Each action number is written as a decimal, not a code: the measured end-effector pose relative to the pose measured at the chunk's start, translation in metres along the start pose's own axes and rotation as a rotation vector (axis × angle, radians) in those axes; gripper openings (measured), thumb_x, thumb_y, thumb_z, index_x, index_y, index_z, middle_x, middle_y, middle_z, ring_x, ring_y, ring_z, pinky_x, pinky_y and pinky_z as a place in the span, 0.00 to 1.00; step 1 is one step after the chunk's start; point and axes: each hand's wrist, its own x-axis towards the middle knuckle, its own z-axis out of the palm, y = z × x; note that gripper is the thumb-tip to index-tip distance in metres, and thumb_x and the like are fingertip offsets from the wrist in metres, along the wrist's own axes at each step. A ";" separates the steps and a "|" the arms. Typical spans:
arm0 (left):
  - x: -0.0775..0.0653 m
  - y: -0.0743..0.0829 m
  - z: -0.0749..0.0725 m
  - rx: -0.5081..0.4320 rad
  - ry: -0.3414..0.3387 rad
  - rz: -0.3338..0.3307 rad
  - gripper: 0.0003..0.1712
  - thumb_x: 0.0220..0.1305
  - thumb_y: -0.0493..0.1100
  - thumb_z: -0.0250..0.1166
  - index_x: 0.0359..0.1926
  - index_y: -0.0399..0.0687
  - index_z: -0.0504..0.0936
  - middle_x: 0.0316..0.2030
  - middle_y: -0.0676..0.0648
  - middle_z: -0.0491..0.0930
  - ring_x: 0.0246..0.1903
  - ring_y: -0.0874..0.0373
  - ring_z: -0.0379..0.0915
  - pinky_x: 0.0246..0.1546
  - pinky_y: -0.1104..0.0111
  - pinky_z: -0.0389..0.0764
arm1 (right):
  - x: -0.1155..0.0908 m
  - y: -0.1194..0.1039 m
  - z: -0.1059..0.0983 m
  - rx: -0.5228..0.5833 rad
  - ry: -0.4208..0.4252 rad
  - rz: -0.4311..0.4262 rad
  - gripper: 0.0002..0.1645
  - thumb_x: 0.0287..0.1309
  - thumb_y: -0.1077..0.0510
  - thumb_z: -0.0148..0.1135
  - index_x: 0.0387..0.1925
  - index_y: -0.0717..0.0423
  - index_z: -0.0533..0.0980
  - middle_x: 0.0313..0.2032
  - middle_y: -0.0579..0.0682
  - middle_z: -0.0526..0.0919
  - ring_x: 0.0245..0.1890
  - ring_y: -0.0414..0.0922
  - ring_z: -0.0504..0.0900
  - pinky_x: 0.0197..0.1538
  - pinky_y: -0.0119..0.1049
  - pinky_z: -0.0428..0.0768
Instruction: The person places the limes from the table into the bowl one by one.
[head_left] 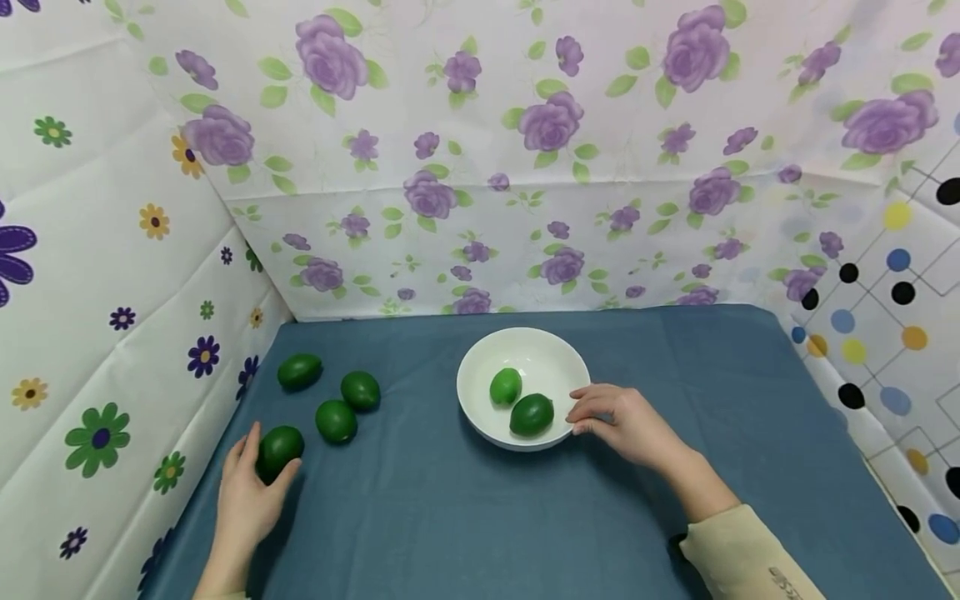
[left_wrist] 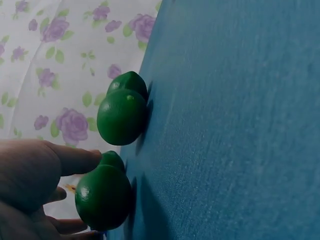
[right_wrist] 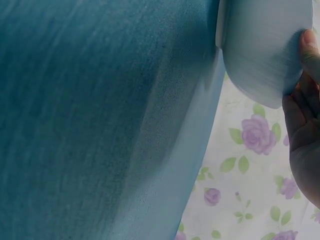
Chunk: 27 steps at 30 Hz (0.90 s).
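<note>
Left hand (head_left: 247,496): near the left edge of the table (head_left: 480,525), its fingers loosely spread, we see them on one side of the near lime (head_left: 281,454) and the thumb on the other; we cannot tell how firmly they touch it.
Near lime: dark green, lying on the table close to its left edge.
Other loose limes: by the table's far left corner we find the far lime (head_left: 299,372); the middle lime (head_left: 336,421) and the round lime (head_left: 361,391) lie just beside each other, farther in from the left edge.
Right hand (head_left: 618,421): pinching the bowl (head_left: 534,354) at its rim, on the side facing the table's right edge.
Bowl: white, upright, about midway between the left and right edges, nearer the far edge.
Inside the bowl: we count two, the bright lime (head_left: 506,387) and, closer to the table's near edge, the dark lime (head_left: 532,414).
Backdrop: a purple-flowered cloth (head_left: 480,158) behind the far edge.
</note>
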 end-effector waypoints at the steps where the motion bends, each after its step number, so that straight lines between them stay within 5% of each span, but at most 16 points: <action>1: 0.001 -0.001 0.000 0.008 -0.005 -0.004 0.55 0.77 0.47 0.68 0.86 0.38 0.42 0.78 0.19 0.46 0.75 0.19 0.47 0.71 0.26 0.56 | 0.000 0.000 0.000 0.001 -0.002 0.002 0.08 0.59 0.59 0.80 0.40 0.45 0.92 0.46 0.35 0.90 0.62 0.47 0.84 0.63 0.44 0.85; 11: 0.010 -0.006 0.003 0.048 -0.027 -0.037 0.47 0.76 0.44 0.68 0.84 0.36 0.54 0.73 0.20 0.60 0.70 0.20 0.59 0.66 0.29 0.66 | 0.000 0.002 0.002 0.010 0.012 -0.017 0.08 0.58 0.60 0.81 0.40 0.47 0.92 0.45 0.36 0.90 0.61 0.49 0.85 0.61 0.46 0.86; 17: 0.008 -0.005 0.004 0.038 0.062 -0.051 0.44 0.72 0.44 0.71 0.82 0.36 0.62 0.70 0.21 0.66 0.65 0.23 0.66 0.62 0.31 0.71 | 0.002 0.000 0.001 0.020 -0.005 0.010 0.08 0.59 0.60 0.80 0.40 0.47 0.92 0.45 0.33 0.90 0.62 0.47 0.84 0.63 0.45 0.85; 21: -0.001 0.008 0.004 -0.005 0.199 0.006 0.42 0.71 0.43 0.73 0.80 0.37 0.67 0.67 0.23 0.72 0.61 0.25 0.71 0.59 0.33 0.72 | 0.003 0.000 0.001 0.022 -0.011 0.006 0.07 0.59 0.59 0.80 0.40 0.47 0.92 0.45 0.33 0.89 0.62 0.46 0.84 0.64 0.45 0.84; 24: -0.006 0.027 0.006 -0.057 0.332 0.085 0.40 0.69 0.41 0.76 0.78 0.40 0.72 0.63 0.27 0.77 0.51 0.32 0.80 0.51 0.57 0.83 | 0.002 0.001 0.000 0.026 -0.004 0.007 0.08 0.58 0.59 0.80 0.40 0.46 0.92 0.45 0.32 0.89 0.62 0.46 0.84 0.64 0.45 0.84; 27: -0.009 0.046 0.011 -0.124 0.404 0.152 0.40 0.66 0.40 0.78 0.76 0.43 0.75 0.62 0.31 0.79 0.46 0.38 0.83 0.39 0.85 0.76 | 0.001 0.001 0.000 0.029 -0.001 0.014 0.08 0.58 0.59 0.81 0.40 0.45 0.92 0.45 0.31 0.89 0.62 0.46 0.84 0.64 0.45 0.84</action>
